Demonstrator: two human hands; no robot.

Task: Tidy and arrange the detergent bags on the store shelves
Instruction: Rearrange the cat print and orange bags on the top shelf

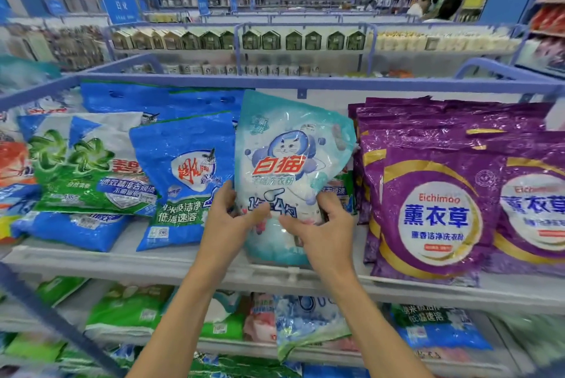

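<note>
gripping the pale blue cat-print detergent bag (290,163) upright on the shelf (183,258), left hand (227,218) and right hand (321,228) fingers curled round it.

Purple bags (526,194) cut off rightward

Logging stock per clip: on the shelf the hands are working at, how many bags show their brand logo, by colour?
Purple bags: 2
Green-and-white bags: 2
Blue bag: 1
Pale teal bag, gripped by left hand and right hand: 1
Total: 6
Bags hidden behind, beneath or cut off at the left edge are left out.
</note>
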